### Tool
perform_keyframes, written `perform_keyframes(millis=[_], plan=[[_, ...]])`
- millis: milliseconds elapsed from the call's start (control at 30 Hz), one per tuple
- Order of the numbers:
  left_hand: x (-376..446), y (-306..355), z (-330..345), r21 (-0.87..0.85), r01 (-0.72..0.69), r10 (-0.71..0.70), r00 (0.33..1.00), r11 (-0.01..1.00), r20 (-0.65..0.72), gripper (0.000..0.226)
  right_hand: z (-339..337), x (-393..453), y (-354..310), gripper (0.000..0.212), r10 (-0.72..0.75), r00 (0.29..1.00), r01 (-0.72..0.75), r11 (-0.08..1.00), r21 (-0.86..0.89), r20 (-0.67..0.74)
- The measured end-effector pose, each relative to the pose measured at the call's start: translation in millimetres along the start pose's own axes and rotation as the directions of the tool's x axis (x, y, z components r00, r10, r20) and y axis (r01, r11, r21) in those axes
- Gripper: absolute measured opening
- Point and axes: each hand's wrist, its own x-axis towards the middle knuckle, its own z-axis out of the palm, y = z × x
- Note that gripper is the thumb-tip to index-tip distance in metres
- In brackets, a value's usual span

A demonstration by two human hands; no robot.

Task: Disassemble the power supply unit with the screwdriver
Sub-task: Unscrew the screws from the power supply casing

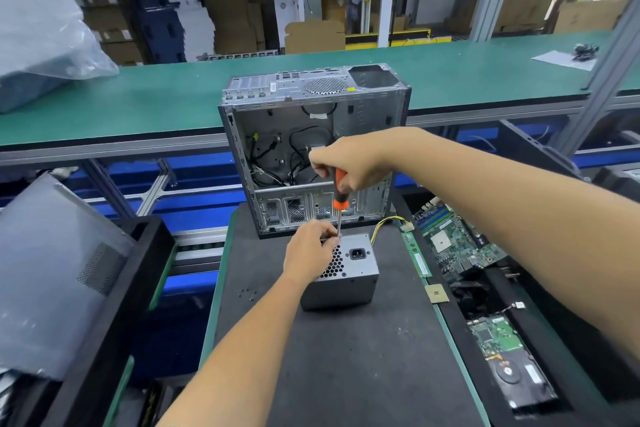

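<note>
Grey steel, the power supply sits on a dark mat in the middle of the bench, its honeycomb vent and socket facing up. Yellow and black wires run from its far right corner to a white plug.

The right hand is wrapped round the orange and black handle of the screwdriver, which stands nearly upright with its thin shaft coming down to the far left top corner of the power supply. The left hand lies over the left part of the top face, its fingertips curled and pinched beside the shaft at the tip.

Just beyond, an open case stands on the mat, loose black cables inside. A few small screws lie on the mat to the left of the power supply.

To the right, a black tray holds circuit boards and a hard drive; a chip lies at its near left edge. On the left, a grey panel leans in another black bin.
</note>
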Motion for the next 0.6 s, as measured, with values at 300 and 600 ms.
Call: perform_keyframes(millis=[300, 600], plan=[[-0.1, 0.6, 0.0, -0.007, -0.006, 0.006, 1.0, 1.0, -0.011, 0.022, 10.4, -5.1, -12.0, 0.047, 0.135, 0.979, -0.14, 0.99, -0.027, -0.15], [0.8, -2.1, 0.5, -0.013, -0.008, 0.008, 1.0, 1.0, 0.009, 0.01, -0.8, -7.2, -0.3, 0.02, -0.011, 0.999, 0.015, 0.994, 0.104, -0.033]])
